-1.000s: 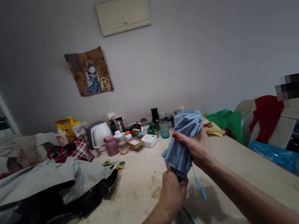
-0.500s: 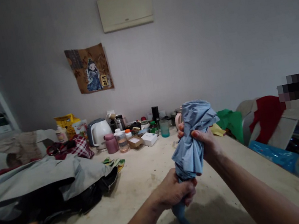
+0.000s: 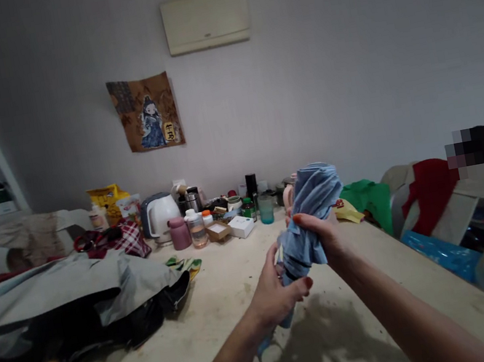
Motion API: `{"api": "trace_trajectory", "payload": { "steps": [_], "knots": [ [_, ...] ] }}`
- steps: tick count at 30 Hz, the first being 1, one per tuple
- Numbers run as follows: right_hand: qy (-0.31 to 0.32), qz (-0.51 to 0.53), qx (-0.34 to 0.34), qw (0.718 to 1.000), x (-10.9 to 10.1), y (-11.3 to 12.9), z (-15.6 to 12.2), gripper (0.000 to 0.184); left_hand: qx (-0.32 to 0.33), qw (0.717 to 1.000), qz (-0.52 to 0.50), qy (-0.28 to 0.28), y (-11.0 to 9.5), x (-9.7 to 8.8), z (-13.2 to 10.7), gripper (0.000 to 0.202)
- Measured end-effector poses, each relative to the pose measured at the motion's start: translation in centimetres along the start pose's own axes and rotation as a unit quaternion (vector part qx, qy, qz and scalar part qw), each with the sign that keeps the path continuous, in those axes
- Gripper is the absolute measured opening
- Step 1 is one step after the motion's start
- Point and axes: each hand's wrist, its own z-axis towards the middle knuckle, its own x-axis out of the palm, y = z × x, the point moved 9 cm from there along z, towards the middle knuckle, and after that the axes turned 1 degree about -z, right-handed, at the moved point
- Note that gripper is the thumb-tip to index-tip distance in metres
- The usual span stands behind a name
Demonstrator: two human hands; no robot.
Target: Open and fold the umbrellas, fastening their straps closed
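Right of the grey clothes (image 3: 77, 285) heaped along the table's (image 3: 223, 284) left edge and the white kettle (image 3: 157, 218) at its far edge, the left hand (image 3: 274, 297) closes its grip on the lower end of a folded blue umbrella (image 3: 314, 193) held tilted above the table's middle, the right hand (image 3: 323, 241) clasping its bunched canopy, near a green cloth (image 3: 369, 199) at the right edge.

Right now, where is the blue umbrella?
The umbrella is right of centre in the head view, above the table, with the right hand around its canopy and the left hand lower down.
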Motion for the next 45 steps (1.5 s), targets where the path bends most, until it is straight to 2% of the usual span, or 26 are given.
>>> {"api": "trace_trajectory", "payload": {
  "steps": [2, 4, 6, 9, 14, 16, 19, 20, 22, 24, 26, 28, 30, 31, 33, 34, 36, 38, 40, 41, 43, 45],
  "knots": [
    [0.073, 0.015, 0.02, 0.997, 0.8, 0.0, -0.3, 0.035, -0.041, 0.988, -0.11, 0.098, 0.3, 1.2, 0.0, 0.097],
    [0.126, 0.028, 0.037, 0.991, 1.7, -0.5, -0.8, 0.033, -0.042, 0.974, -0.168, 0.149, 0.0, 1.6, -0.1, 0.094],
    [0.151, 0.022, 0.044, 0.987, 2.4, -1.2, -1.2, 0.031, -0.016, 0.97, -0.194, 0.148, -0.5, 1.3, -0.1, 0.093],
    [0.167, 0.0, 0.037, 0.985, 3.3, -2.1, -1.8, 0.029, 0.015, 0.977, -0.181, 0.114, -1.1, 0.7, -0.2, 0.097],
    [0.184, 0.023, 0.043, 0.982, 4.0, -2.6, -2.4, 0.029, -0.017, 0.985, -0.151, 0.08, -0.9, 0.7, -0.3, 0.096],
    [0.161, 0.034, 0.047, 0.985, 3.5, -2.6, -2.1, 0.03, -0.021, 0.987, -0.156, 0.044, -0.9, 0.0, -0.2, 0.106],
    [0.057, 0.019, 0.049, 0.997, 1.5, -3.0, -0.8, 0.033, -0.01, 0.995, -0.053, -0.086, -0.9, -2.8, -0.4, 0.11],
    [0.016, 0.012, 0.046, 0.999, 0.7, -3.1, -0.4, 0.034, 0.008, 0.99, 0.015, -0.139, -1.3, -4.0, -0.6, 0.107],
    [-0.042, 0.007, 0.034, 0.999, -0.6, -3.0, 0.4, 0.037, 0.065, 0.96, 0.145, -0.23, -2.9, -5.7, -1.3, 0.098],
    [-0.047, 0.015, 0.027, 0.998, -0.9, -3.0, 0.8, 0.039, 0.103, 0.942, 0.204, -0.244, -3.9, -6.0, -1.4, 0.079],
    [-0.014, 0.027, 0.043, 0.999, -0.5, -3.1, 0.8, 0.038, 0.094, 0.962, 0.18, -0.185, -3.5, -5.4, -0.7, 0.07],
    [0.041, 0.046, 0.068, 0.996, 0.5, -3.3, 0.3, 0.036, 0.052, 0.99, 0.1, -0.08, -2.1, -4.1, 0.2, 0.072],
    [0.104, 0.071, 0.084, 0.989, 1.9, -3.3, -0.7, 0.033, -0.016, 0.999, -0.013, 0.045, -0.2, -2.1, 0.4, 0.078],
    [0.137, 0.09, 0.09, 0.982, 2.7, -3.3, -1.3, 0.032, -0.056, 0.989, -0.073, 0.116, 0.7, -0.8, 0.2, 0.081],
    [0.202, 0.135, 0.108, 0.964, 4.2, -3.4, -2.6, 0.034, -0.117, 0.946, -0.17, 0.249, 2.0, 1.7, -1.0, 0.09],
    [0.229, 0.154, 0.118, 0.954, 4.8, -3.5, -3.2, 0.037, -0.126, 0.925, -0.202, 0.296, 2.2, 2.7, -1.7, 0.094],
    [0.267, 0.174, 0.128, 0.939, 5.8, -3.3, -4.1, 0.043, -0.129, 0.904, -0.238, 0.331, 2.3, 3.7, -2.5, 0.09],
    [0.287, 0.166, 0.118, 0.936, 6.2, -2.8, -4.4, 0.05, -0.147, 0.911, -0.241, 0.3, 2.4, 4.1, -2.6, 0.071],
    [0.285, 0.134, 0.097, 0.944, 6.3, -2.3, -4.2, 0.05, -0.168, 0.941, -0.202, 0.215, 2.6, 3.5, -2.1, 0.051],
    [0.275, 0.111, 0.083, 0.951, 6.2, -2.0, -3.9, 0.048, -0.156, 0.961, -0.156, 0.165, 2.5, 2.8, -1.7, 0.043],
    [0.216, 0.058, 0.051, 0.973, 5.3, -1.9, -2.9, 0.042, -0.078, 0.996, -0.018, 0.048, 1.2, 0.7, -0.7, 0.03],
    [0.119, 0.011, 0.04, 0.992, 3.8, -2.4, -1.9, 0.04, 0.001, 0.992, 0.112, -0.057, -0.3, -1.4, -0.3, 0.022]
  ]
}}
